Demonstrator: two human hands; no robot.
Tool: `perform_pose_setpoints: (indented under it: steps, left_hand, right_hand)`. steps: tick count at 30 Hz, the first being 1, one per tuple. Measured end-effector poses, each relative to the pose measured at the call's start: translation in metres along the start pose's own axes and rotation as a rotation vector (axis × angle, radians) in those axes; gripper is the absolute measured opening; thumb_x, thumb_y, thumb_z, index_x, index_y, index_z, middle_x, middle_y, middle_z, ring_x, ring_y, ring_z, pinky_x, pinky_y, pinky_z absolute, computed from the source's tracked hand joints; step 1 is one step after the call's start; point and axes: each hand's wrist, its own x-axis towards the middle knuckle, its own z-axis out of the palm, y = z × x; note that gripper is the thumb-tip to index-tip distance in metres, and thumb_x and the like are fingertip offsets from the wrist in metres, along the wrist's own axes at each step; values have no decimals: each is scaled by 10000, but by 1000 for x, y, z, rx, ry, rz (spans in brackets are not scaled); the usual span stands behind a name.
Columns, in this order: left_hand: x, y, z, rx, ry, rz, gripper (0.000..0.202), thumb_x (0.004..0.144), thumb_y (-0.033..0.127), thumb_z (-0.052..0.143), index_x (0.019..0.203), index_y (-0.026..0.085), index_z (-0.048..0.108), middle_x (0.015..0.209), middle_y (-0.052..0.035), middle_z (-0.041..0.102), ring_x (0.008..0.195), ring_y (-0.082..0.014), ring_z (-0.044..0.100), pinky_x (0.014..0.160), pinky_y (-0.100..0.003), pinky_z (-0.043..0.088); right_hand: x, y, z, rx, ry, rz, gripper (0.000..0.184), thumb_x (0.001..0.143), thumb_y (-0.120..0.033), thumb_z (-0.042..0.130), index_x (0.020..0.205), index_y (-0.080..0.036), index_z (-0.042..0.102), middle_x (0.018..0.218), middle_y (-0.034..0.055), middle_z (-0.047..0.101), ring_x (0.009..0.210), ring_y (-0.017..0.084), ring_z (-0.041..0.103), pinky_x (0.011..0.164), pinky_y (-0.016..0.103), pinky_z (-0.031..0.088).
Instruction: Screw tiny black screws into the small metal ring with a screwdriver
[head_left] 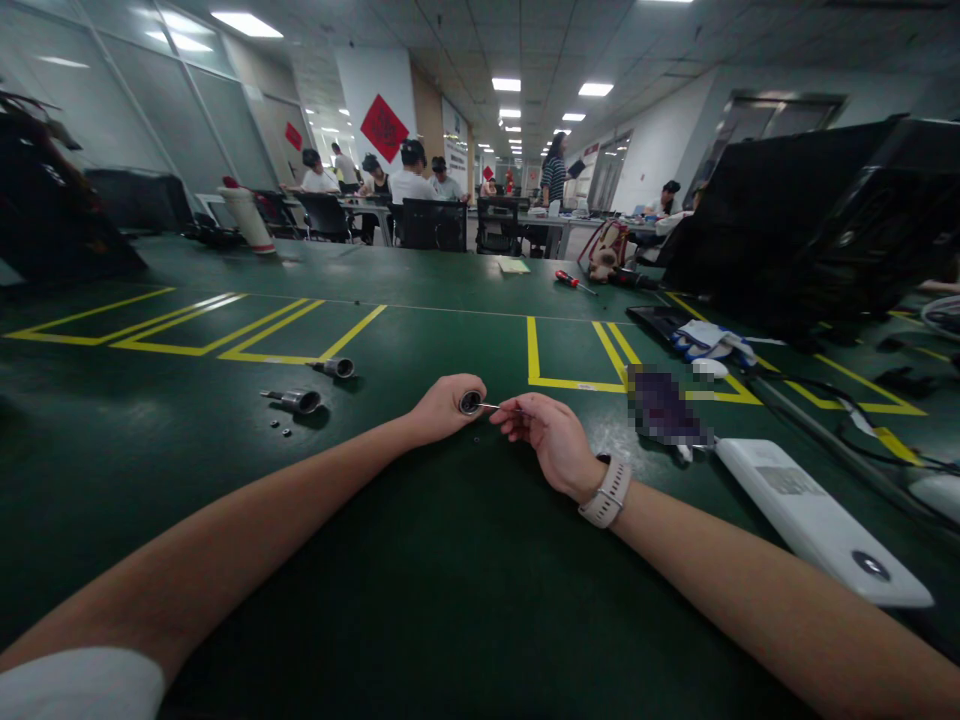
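My left hand [444,408] is closed around a small round metal part [470,402] whose open end faces me. My right hand [546,436], with a pale watch on its wrist, pinches a thin metal tool [496,406] whose tip reaches into that part. Both hands rest on the dark green table [450,560] near its middle. Two similar metal cylinders lie to the left, the nearer cylinder [298,400] and the farther cylinder [335,367], with tiny loose bits [280,430] beside them.
Yellow tape boxes mark the table. A white flat device [817,520] lies at the right, with gloves [709,342], cables and a black monitor [795,220] behind it. A red-handled screwdriver [574,282] lies far back. Several people sit at desks in the distance.
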Motion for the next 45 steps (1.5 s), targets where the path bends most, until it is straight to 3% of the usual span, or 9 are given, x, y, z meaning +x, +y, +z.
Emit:
perform_pose_setpoints:
  steps: [11,24,38,45]
  left_hand:
    - [2,-4,3,92,0,-38,150,748,254,581,665,156,505,646,20,503,596,-115,476,556,-234,353]
    - [2,-6,4,120,-1,-66,148,754,265,589,686,159,512,670,20,515,618,-119,488,571,-238,369]
    - [2,-1,2,79,-34,-65,157,734,263,590,655,156,506,624,24,500,575,-110,466,536,-227,344]
    - [2,2,2,85,-19,-84,157,732,273,585,657,150,523,620,15,521,580,-117,484,531,-228,343]
  right_hand:
    - [-1,-1,2,-9,67,-52,196,707,-250,507,632,-143,653,609,45,667,537,121,539,536,253,376]
    - [-4,0,5,-195,150,-85,198,699,-220,484,564,-157,615,519,17,607,508,119,513,508,251,373]
    - [-5,-2,5,-169,141,-161,210,745,-226,485,592,-171,618,567,15,619,542,123,519,544,264,381]
    - [-8,0,6,-273,7,-241,178,812,-281,514,743,-191,652,750,25,652,699,146,556,628,281,429]
